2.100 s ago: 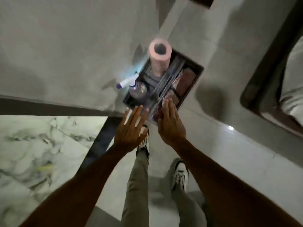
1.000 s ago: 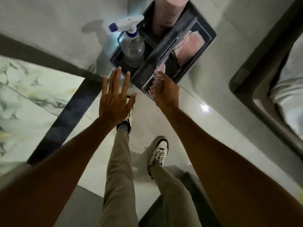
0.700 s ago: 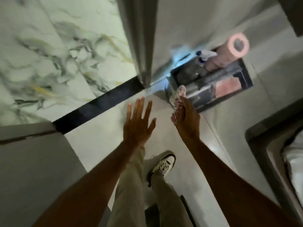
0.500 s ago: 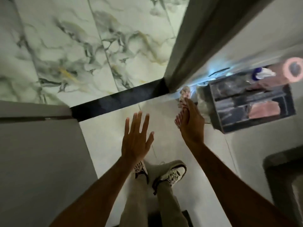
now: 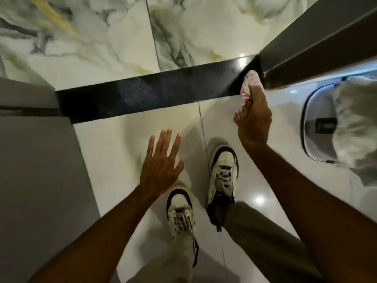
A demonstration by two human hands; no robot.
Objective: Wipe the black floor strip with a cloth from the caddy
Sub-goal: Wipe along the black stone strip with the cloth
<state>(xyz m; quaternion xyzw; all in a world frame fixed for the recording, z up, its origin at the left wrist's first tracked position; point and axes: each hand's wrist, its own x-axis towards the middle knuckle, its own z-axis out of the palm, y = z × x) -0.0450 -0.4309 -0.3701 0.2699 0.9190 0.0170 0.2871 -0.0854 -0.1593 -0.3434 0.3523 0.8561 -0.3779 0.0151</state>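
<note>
A glossy black floor strip (image 5: 146, 92) runs across the view between the marble tiles and the plain white tiles. My right hand (image 5: 254, 121) is shut on a red-and-white cloth (image 5: 250, 84), whose upper end hangs over the strip's right end beside the door frame. Whether the cloth touches the strip is unclear. My left hand (image 5: 162, 166) hovers open with fingers spread over the white tile below the strip, holding nothing. The caddy is out of view.
A dark door frame (image 5: 318, 37) rises at the right end of the strip. A grey wall (image 5: 38, 170) fills the left. A grey bin with a white liner (image 5: 334, 121) stands at the right. My two sneakers (image 5: 222, 172) are on the white tile.
The right hand took the cloth from the caddy and carried it to the strip's right end. The view swung left, the caddy left the frame, and the left hand stayed open.
</note>
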